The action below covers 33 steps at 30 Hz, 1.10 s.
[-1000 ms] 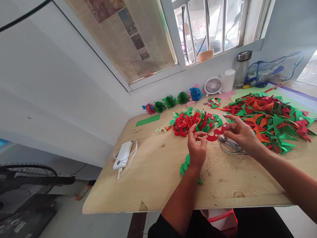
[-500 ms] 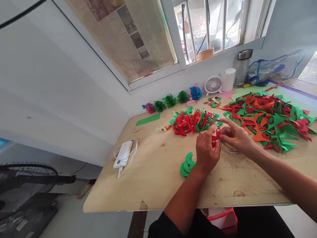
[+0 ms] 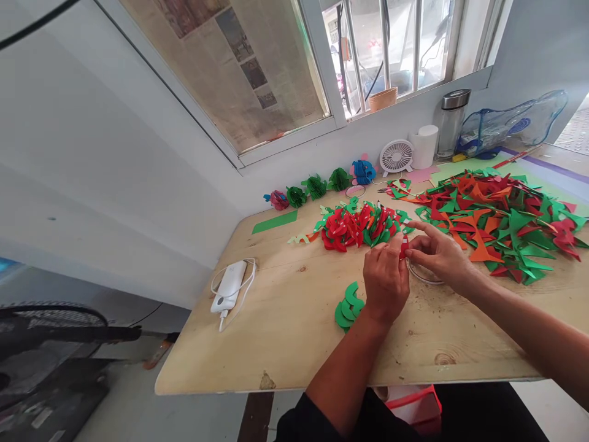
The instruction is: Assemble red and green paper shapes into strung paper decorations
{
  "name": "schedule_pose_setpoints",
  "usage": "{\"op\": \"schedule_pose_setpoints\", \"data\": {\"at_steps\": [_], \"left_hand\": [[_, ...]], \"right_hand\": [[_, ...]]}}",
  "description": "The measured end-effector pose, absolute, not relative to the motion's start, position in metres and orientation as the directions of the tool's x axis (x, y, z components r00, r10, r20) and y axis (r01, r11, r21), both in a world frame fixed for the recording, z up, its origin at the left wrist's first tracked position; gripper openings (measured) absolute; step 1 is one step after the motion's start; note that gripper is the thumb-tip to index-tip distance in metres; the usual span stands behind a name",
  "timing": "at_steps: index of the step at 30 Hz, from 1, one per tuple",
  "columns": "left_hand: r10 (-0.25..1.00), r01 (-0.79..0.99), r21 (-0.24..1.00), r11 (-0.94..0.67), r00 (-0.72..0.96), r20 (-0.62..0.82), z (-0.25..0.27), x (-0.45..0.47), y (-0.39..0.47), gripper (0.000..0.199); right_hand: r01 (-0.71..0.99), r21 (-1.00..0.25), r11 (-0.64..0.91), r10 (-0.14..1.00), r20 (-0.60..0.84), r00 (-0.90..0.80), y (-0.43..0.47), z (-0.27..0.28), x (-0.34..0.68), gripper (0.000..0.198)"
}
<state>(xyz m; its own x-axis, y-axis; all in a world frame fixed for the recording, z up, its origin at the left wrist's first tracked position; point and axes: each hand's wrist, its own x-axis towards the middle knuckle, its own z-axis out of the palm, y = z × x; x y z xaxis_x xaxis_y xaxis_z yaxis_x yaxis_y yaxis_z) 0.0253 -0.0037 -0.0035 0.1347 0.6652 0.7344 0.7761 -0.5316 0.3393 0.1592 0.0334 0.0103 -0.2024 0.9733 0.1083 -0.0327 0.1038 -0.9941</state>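
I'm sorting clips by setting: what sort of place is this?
Likely a small indoor craft corner: wooden table, heap of cut paper scraps, and folded paper ornaments along the wall.

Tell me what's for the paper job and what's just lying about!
Seems part of it: red paper piece between left hand and right hand; curved green paper pieces.
Probably lying about: white rectangular power bank; round white fan; clear glass bottle.

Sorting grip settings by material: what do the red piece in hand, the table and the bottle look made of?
Red piece: probably paper or thin card, matte; flat even colour, though fingers hide much of it.
Table: apparently wood, dull finish; grain and knots show.
Bottle: see-through, glossy body, glass or clear plastic; lid likely metal, given its silvery sheen.
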Motion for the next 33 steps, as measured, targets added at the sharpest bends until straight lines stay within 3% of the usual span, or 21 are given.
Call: {"op": "schedule_pose_setpoints", "data": {"at_steps": [18, 33], "left_hand": [[0.855, 0.521, 0.727, -0.448, 0.011, 0.519, -0.0075, 0.0251, -0.0061, 0.052], [0.899, 0.355, 0.844, -0.402, -0.023, 0.438, -0.0027, 0.0250, -0.0086, 0.047]], "right_hand": [[-0.087, -0.995, 0.058, 0.973, 0.076, -0.216, 0.0301, 0.0159, 0.1616, 0.059], [-0.145, -0.989, 0.003, 0.970, 0.038, -0.239, 0.0262, 0.0202, 0.1624, 0.057]]}}
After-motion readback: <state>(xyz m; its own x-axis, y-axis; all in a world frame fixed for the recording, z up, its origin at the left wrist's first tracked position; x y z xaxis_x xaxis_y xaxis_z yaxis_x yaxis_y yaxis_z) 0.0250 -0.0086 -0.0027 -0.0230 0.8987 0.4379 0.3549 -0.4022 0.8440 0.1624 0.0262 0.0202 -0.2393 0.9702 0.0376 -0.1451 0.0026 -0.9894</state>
